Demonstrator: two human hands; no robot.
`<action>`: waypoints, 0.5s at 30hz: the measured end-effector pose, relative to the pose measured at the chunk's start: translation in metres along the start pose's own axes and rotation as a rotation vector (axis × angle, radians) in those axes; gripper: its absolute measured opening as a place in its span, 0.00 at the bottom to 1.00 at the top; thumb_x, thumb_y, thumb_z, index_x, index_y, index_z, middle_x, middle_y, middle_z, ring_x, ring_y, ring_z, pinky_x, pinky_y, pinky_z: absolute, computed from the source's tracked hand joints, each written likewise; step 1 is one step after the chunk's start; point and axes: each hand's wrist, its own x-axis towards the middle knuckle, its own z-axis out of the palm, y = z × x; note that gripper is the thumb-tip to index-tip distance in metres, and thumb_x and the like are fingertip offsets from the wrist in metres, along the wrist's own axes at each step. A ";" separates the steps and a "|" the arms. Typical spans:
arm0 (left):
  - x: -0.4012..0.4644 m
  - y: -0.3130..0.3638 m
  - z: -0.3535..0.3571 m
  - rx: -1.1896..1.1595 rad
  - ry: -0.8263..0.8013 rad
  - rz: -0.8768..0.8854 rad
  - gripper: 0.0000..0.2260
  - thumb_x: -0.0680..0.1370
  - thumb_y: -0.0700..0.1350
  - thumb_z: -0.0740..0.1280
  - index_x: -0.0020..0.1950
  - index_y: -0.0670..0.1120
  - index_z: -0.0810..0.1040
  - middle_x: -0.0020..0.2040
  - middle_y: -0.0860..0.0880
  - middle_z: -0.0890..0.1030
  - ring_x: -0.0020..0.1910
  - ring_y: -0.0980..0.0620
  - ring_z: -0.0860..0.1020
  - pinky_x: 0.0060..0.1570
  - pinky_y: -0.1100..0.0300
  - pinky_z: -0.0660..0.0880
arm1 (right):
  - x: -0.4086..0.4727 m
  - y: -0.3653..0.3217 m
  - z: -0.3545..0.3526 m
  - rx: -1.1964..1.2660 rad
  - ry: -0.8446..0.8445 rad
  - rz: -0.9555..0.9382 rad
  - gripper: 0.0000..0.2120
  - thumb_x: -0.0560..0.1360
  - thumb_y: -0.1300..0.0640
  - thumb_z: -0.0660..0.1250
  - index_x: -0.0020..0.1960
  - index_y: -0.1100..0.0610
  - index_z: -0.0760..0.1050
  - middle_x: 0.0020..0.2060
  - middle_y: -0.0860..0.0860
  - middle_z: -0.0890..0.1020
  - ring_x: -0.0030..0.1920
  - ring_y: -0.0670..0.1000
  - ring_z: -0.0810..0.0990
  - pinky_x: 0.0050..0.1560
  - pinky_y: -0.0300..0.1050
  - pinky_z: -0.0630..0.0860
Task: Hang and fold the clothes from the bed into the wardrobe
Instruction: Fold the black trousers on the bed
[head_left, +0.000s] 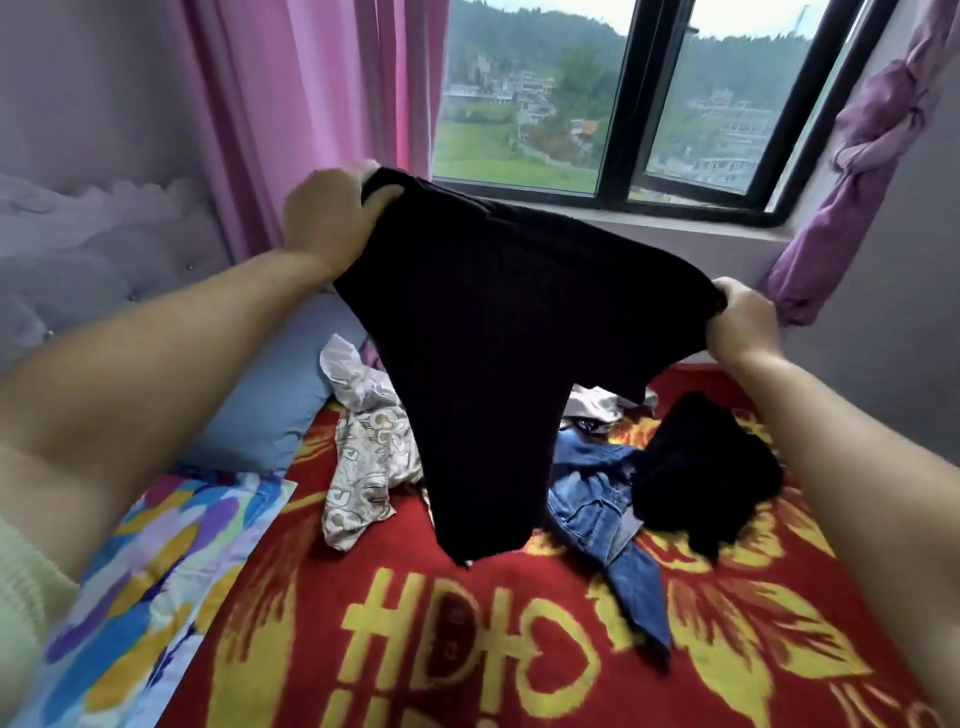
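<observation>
A black garment (493, 332) hangs spread in the air above the bed, its lower end dangling near the red blanket (467, 649). My left hand (327, 218) grips its upper left edge, and my right hand (740, 325) grips its right edge lower down. Under it on the bed lie a beige patterned garment (363, 473), blue denim clothing (608, 509), a second black garment (701, 478) and some white cloth (597, 405). The wardrobe is not in view.
A blue pillow (270, 405) and a colourful sheet (145, 571) lie at the left beside a padded headboard (78, 244). Behind the bed are a pink curtain (311, 104), a window (649, 104) and a tied purple curtain (862, 171).
</observation>
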 end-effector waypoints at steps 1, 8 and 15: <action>-0.008 0.004 -0.007 -0.034 0.007 0.033 0.19 0.78 0.60 0.58 0.55 0.47 0.78 0.47 0.39 0.82 0.47 0.37 0.79 0.43 0.49 0.72 | -0.001 0.004 -0.006 -0.013 0.005 0.003 0.12 0.74 0.65 0.58 0.50 0.58 0.78 0.46 0.61 0.82 0.50 0.60 0.78 0.45 0.44 0.65; -0.190 0.015 -0.010 -0.196 -0.232 0.286 0.24 0.78 0.59 0.56 0.51 0.41 0.81 0.39 0.40 0.83 0.35 0.40 0.82 0.34 0.52 0.75 | -0.084 0.085 -0.001 -0.175 -0.337 0.061 0.21 0.68 0.74 0.59 0.52 0.58 0.83 0.54 0.58 0.83 0.56 0.58 0.78 0.51 0.43 0.69; -0.469 0.031 0.016 -0.164 -0.631 0.631 0.05 0.73 0.42 0.57 0.48 0.49 0.67 0.30 0.51 0.78 0.25 0.51 0.77 0.16 0.61 0.67 | -0.270 0.216 0.048 -0.364 -0.903 -0.182 0.24 0.67 0.76 0.61 0.57 0.59 0.82 0.60 0.56 0.80 0.62 0.55 0.77 0.59 0.40 0.67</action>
